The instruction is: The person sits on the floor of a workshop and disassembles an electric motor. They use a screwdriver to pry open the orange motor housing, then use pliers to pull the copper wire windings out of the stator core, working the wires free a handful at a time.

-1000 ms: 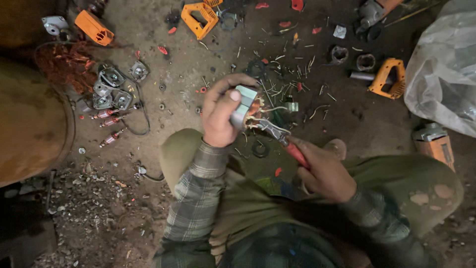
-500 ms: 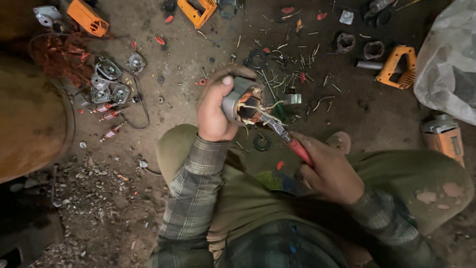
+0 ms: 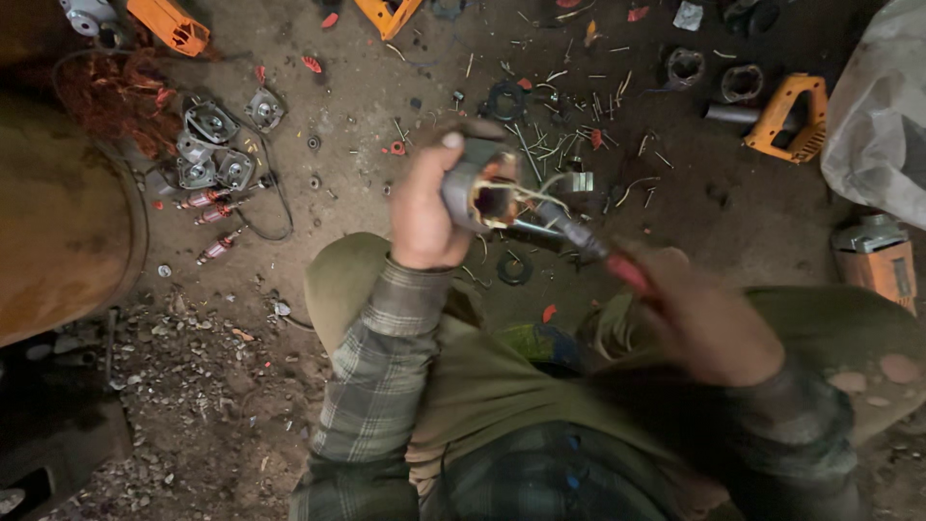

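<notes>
- The dirt floor (image 3: 752, 212) lies littered with orange tool housings (image 3: 786, 116).
- Left hand (image 3: 424, 207), fingers wrapped round a grey motor stator (image 3: 477, 193), holds it above the knees.
- Right hand (image 3: 704, 323), fingers closed on red-handled pliers (image 3: 588, 246), works at its copper; the step looks like stripping windings, calling for a firm pull.

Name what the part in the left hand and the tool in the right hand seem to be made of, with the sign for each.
Motor part: dull grey metal shell, with coppery wire inside by its orange-brown glint. Tool: dark metal shaft; its red grip is probably plastic or rubber, though blur leaves that open.
</notes>
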`<state>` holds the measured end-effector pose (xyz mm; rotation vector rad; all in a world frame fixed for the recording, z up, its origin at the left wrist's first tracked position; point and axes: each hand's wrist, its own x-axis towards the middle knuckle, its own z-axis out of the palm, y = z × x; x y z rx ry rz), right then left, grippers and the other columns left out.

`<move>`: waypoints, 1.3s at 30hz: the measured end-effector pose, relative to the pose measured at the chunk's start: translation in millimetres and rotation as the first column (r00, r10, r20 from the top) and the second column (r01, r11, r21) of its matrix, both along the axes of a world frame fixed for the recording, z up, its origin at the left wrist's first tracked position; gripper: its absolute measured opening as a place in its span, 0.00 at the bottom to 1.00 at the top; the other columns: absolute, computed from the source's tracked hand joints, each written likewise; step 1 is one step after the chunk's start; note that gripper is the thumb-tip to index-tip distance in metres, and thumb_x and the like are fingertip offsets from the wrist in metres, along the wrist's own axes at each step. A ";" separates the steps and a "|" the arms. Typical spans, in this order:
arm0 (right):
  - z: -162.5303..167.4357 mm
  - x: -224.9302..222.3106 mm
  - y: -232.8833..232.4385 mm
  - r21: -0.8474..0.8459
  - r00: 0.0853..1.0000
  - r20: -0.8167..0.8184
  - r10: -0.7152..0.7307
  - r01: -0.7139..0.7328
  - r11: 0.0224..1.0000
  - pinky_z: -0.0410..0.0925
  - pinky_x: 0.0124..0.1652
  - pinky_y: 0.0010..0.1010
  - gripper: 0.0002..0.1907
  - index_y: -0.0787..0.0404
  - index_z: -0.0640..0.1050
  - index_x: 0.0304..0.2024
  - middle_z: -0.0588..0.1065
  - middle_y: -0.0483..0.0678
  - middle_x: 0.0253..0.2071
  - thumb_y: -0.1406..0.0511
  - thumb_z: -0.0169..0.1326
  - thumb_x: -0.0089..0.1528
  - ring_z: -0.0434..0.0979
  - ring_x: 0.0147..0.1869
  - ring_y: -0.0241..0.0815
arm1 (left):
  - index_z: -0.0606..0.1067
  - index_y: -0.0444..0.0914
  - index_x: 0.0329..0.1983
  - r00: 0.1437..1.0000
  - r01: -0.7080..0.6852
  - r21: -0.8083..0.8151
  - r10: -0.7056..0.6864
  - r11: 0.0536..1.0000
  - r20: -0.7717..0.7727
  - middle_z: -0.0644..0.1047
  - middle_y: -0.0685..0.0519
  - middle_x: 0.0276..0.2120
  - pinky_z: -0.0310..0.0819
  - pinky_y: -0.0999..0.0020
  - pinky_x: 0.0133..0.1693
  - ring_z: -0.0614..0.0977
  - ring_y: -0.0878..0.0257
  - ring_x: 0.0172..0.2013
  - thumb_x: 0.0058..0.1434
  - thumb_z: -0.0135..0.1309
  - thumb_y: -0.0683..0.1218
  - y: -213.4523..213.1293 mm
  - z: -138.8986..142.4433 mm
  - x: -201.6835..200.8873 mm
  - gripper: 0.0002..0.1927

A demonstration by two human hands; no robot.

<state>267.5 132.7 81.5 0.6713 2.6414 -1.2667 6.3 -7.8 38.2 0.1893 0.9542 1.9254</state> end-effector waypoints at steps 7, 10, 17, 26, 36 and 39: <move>-3.9 -13.3 -1.2 0.376 0.988 -0.099 -0.114 0.144 0.916 0.69 0.45 0.47 0.37 0.60 0.69 0.67 0.74 0.59 0.47 0.72 0.58 0.54 0.76 0.48 0.62 | 0.76 0.29 0.51 0.998 0.035 -0.118 -0.028 0.992 0.065 0.81 0.44 0.40 0.80 0.59 0.45 0.83 0.55 0.40 0.70 0.46 0.49 -3.6 0.8 3.6 0.19; -7.2 -19.0 -8.1 0.427 0.992 -0.110 -0.064 0.106 0.898 0.70 0.44 0.45 0.37 0.59 0.70 0.66 0.75 0.57 0.50 0.74 0.57 0.53 0.77 0.48 0.60 | 0.75 0.30 0.50 0.999 0.033 -0.178 -0.027 0.983 0.035 0.81 0.45 0.40 0.79 0.59 0.43 0.83 0.56 0.39 0.69 0.48 0.48 -1.0 -0.1 9.8 0.17; -8.8 -20.8 -22.2 0.488 0.992 -0.127 -0.004 0.066 0.870 0.71 0.45 0.43 0.37 0.60 0.71 0.68 0.74 0.58 0.53 0.73 0.56 0.54 0.77 0.48 0.58 | 0.76 0.31 0.50 0.888 -0.144 -0.341 -0.030 0.929 -0.459 0.80 0.50 0.40 0.74 0.69 0.45 0.80 0.64 0.41 0.67 0.50 0.49 2.7 -1.5 17.1 0.17; -9.4 -25.3 -24.4 0.562 0.999 0.019 0.034 -0.039 0.826 0.69 0.41 0.46 0.32 0.60 0.71 0.69 0.73 0.57 0.44 0.70 0.56 0.60 0.74 0.43 0.56 | 0.75 0.32 0.46 0.732 -0.183 -0.400 -0.147 0.898 -0.665 0.77 0.53 0.33 0.71 0.71 0.38 0.76 0.67 0.36 0.72 0.48 0.50 3.9 -4.9 23.9 0.15; -17.1 -13.8 -9.5 0.010 0.994 0.019 0.110 -0.110 0.994 0.64 0.47 0.45 0.42 0.62 0.66 0.64 0.73 0.57 0.46 0.68 0.63 0.47 0.70 0.46 0.63 | 0.75 0.30 0.48 0.979 0.014 -0.268 -0.067 0.963 -0.191 0.80 0.46 0.40 0.79 0.64 0.44 0.82 0.58 0.39 0.68 0.47 0.46 -3.9 12.3 10.1 0.15; -21.6 -1.6 -5.2 -0.301 0.996 -0.009 0.088 -0.087 0.950 0.67 0.49 0.39 0.40 0.62 0.63 0.67 0.74 0.54 0.51 0.66 0.62 0.53 0.75 0.52 0.50 | 0.75 0.26 0.48 0.949 0.163 -0.151 -0.197 0.975 -0.248 0.80 0.43 0.41 0.77 0.63 0.49 0.82 0.56 0.42 0.71 0.45 0.46 -11.2 20.6 4.8 0.17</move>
